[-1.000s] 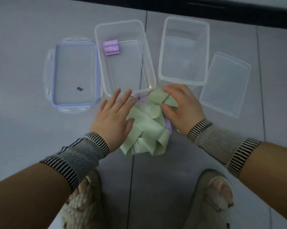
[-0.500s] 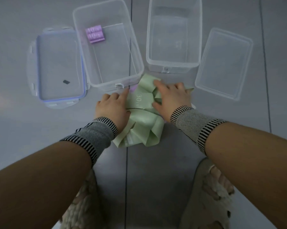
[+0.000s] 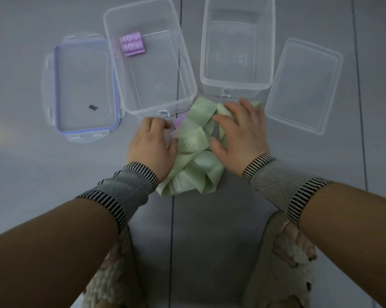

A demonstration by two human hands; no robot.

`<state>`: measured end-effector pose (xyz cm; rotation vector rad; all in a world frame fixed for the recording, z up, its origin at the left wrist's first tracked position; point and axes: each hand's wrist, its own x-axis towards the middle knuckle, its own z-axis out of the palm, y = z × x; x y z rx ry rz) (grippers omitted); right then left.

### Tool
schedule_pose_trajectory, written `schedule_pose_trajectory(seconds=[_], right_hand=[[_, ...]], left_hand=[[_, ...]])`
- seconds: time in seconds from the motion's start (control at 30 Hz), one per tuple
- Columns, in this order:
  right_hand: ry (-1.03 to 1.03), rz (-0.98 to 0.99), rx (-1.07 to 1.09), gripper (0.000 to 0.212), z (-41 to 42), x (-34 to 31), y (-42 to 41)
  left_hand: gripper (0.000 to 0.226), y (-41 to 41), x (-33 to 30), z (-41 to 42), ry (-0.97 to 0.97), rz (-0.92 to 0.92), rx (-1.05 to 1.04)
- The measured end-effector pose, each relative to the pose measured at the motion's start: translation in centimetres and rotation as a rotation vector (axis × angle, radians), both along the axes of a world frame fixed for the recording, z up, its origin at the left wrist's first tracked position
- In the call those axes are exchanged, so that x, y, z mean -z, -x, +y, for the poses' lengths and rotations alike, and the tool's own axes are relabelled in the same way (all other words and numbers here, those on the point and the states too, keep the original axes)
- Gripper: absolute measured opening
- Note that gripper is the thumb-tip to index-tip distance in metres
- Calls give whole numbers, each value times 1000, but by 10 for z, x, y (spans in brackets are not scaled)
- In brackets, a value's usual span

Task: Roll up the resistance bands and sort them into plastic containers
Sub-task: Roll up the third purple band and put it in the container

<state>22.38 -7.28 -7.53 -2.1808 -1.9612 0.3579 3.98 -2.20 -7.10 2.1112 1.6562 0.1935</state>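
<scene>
A heap of light green resistance bands (image 3: 192, 161) lay tangled on the grey floor (image 3: 20, 163), just in front of two clear plastic containers. One band showed the number 30. A bit of purple band (image 3: 178, 122) peeked out from under the heap. The left hand (image 3: 152, 147) rested on the left side of the heap with its fingers curled down; I could not tell if it was gripping. The right hand (image 3: 238, 132) lay flat and open on the green bands. The left container (image 3: 150, 56) held two rolled purple bands (image 3: 132, 46). The right container (image 3: 236, 44) stood beside it. A blue-edged lid (image 3: 80, 90) lay far left, and a clear lid (image 3: 303, 85) far right.
</scene>
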Motion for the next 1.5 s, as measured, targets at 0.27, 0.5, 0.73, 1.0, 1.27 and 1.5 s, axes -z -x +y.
schedule_pose_trajectory(seconds=[0.27,0.5,0.73,1.0,1.27,1.5], right_hand=[[350,-38,-134,58,14,11,17],[206,-83,-13,24,-1,14,-4],[163,27,54,29,-20,15,-16],[-95,255,64,37,-4,-4,-2],[-73,375,32,19,14,-25,15],[-42,556,112,11,16,-80,2]], left_hand=[[31,-6,6,0,292,50,386],[29,-11,3,6,315,-166,19],[31,-29,1,5,393,-85,88],[12,-28,-21,11,266,-231,-12],[13,-27,-56,15,95,-413,-1],[16,-16,-102,26,110,-520,-65]])
